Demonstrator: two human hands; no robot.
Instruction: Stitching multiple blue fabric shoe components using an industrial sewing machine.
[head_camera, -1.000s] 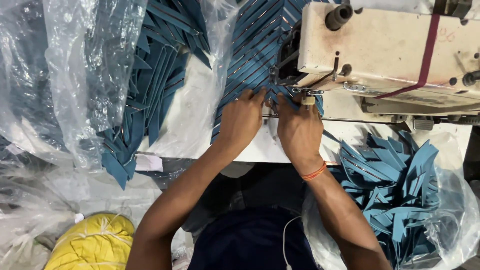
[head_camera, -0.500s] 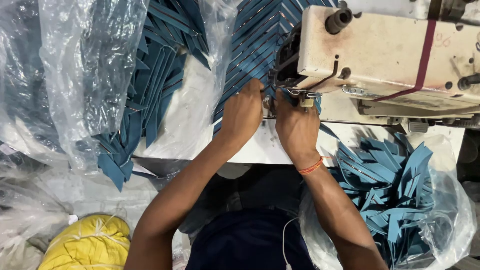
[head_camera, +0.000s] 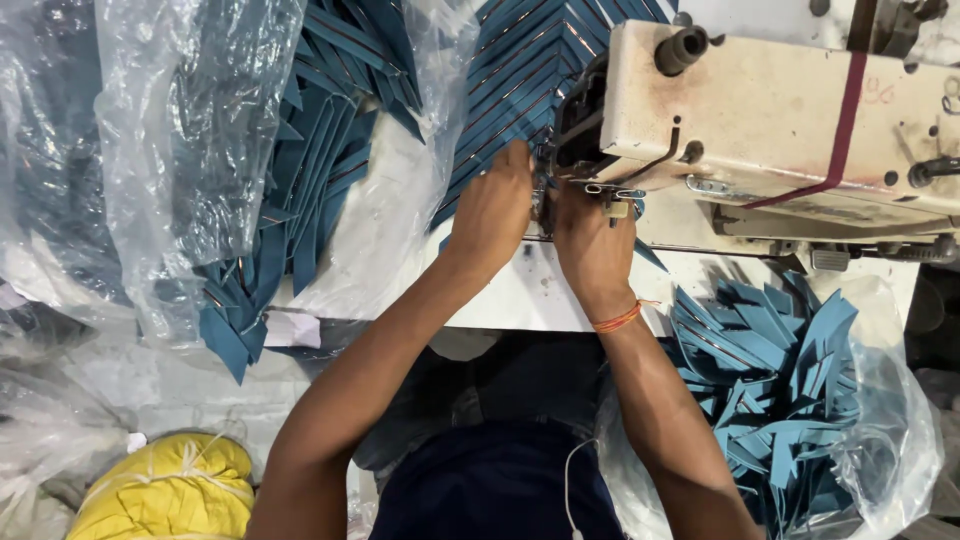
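Note:
Both my hands are pressed together at the needle end of a cream sewing machine (head_camera: 780, 120). My left hand (head_camera: 492, 212) lies flat with fingers closed, pushing on a blue pointed fabric strip (head_camera: 455, 205) that runs under the machine head. My right hand (head_camera: 592, 245), with an orange thread band at the wrist, sits close beside it under the presser foot area; its fingers are curled on the same strip, mostly hidden. A fan of stitched blue strips (head_camera: 520, 70) spreads behind the hands.
A clear plastic bag of blue strips (head_camera: 280, 200) lies at the left on the white table (head_camera: 520, 295). Another plastic bag of blue pieces (head_camera: 770, 390) hangs at the lower right. A yellow bundle (head_camera: 165, 490) sits at the bottom left.
Both hands have slid forward, closer in under the machine head, and the blue strip has moved with them.

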